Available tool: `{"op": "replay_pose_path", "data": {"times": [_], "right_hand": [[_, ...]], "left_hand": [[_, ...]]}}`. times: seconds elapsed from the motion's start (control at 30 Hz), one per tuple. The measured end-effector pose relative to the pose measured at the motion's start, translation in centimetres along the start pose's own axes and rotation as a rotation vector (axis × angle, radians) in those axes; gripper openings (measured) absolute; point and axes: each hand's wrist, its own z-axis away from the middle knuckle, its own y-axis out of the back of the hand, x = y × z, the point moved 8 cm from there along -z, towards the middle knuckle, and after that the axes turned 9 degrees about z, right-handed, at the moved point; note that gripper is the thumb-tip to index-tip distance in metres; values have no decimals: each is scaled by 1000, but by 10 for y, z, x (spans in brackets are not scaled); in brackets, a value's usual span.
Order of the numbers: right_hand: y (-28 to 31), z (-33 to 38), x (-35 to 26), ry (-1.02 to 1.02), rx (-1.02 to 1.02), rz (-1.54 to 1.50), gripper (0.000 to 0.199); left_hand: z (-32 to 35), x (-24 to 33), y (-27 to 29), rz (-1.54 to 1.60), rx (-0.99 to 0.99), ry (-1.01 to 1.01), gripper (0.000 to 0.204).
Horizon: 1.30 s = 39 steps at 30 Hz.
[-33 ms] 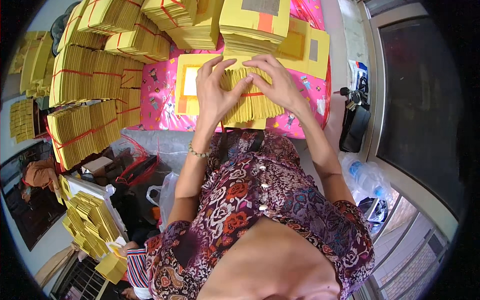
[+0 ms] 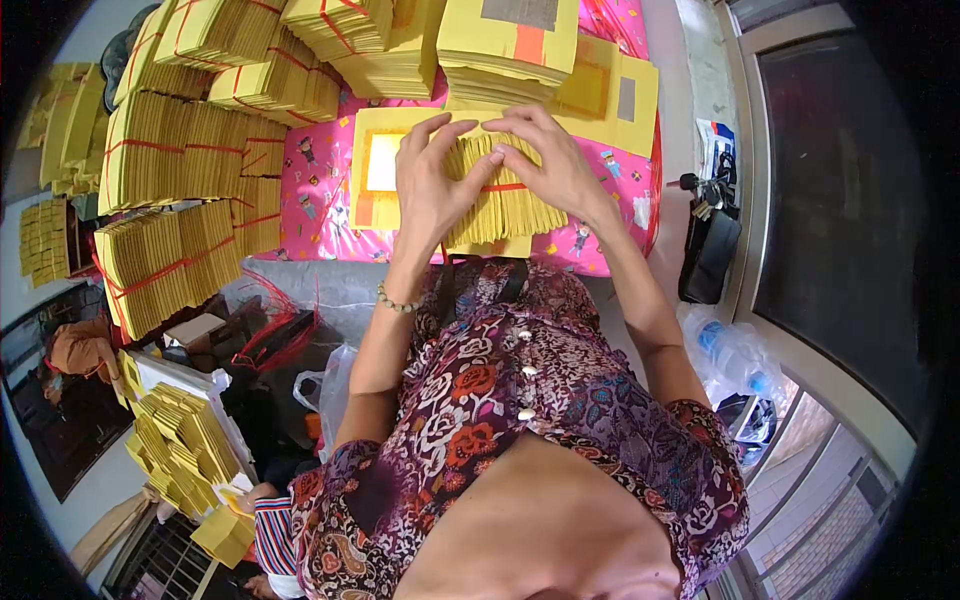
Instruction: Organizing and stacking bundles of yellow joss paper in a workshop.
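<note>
A thick bundle of folded yellow paper [image 2: 500, 215] lies on the pink patterned cloth [image 2: 320, 190] in front of me. A red string [image 2: 508, 187] runs across its middle. My left hand [image 2: 430, 185] grips the bundle's left side, thumb and fingers curled over the top. My right hand [image 2: 555, 165] holds the right side, its fingertips meeting the left hand's at the top edge. A beaded bracelet [image 2: 398, 300] is on my left wrist. A flat yellow sheet with a pale square [image 2: 375, 165] lies under the bundle.
Tied yellow paper bundles [image 2: 180, 150] are piled at the left and back. A stack of flat yellow sheets [image 2: 510, 40] stands behind my hands. Loose red strings [image 2: 280, 330] hang below the table edge. A black bag [image 2: 710, 255], keys and a plastic bottle [image 2: 735, 365] lie at the right. A striped sleeve [image 2: 275, 535] shows at lower left.
</note>
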Motion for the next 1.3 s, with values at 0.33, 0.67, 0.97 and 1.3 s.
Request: {"op": "replay_pose_path", "data": {"times": [0.33,0.67,0.97,1.3], "right_hand": [[-1,1,10,68,16,-109,24],[3,5,11,67,40,-121,19],[4,4,12,59,79,-118,17],[22,32,60,-239,185,-494,31]], "left_hand": [[2,-3,-19,119,-87,86,34],[0,6,-25,93,-111,69,28],[-1,13,-28,86,-136,51,26],[1,3,-23,108,-112,55,27]]}}
